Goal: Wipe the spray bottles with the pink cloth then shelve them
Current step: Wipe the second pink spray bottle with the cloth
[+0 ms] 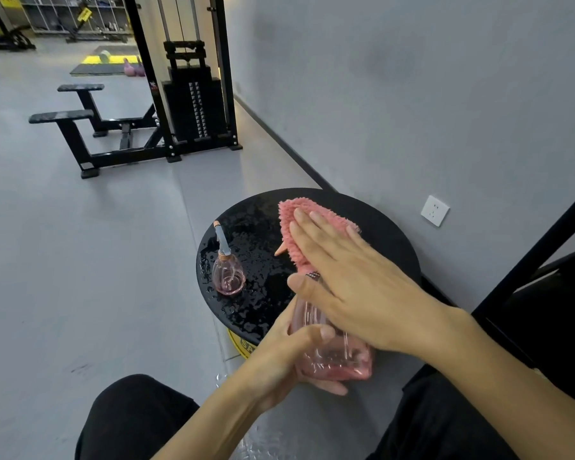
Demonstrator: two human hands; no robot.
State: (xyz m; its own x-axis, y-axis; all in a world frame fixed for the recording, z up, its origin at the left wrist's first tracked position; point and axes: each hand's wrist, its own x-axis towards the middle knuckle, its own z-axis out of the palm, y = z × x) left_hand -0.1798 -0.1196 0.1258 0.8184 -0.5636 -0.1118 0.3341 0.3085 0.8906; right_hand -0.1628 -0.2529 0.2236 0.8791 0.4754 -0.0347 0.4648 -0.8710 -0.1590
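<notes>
My left hand grips a clear pink spray bottle held tilted above my lap, at the near edge of a round black table. My right hand lies flat with straight fingers over the pink cloth, pressing it against the bottle's upper part; the bottle's head is hidden under cloth and hand. A second, smaller pink spray bottle stands upright on the table's left side, apart from both hands.
The tabletop is wet with droplets. A grey wall with a white socket runs along the right. A black frame stands at the right edge. A cable weight machine and bench stand farther back on the grey floor. My knees are below.
</notes>
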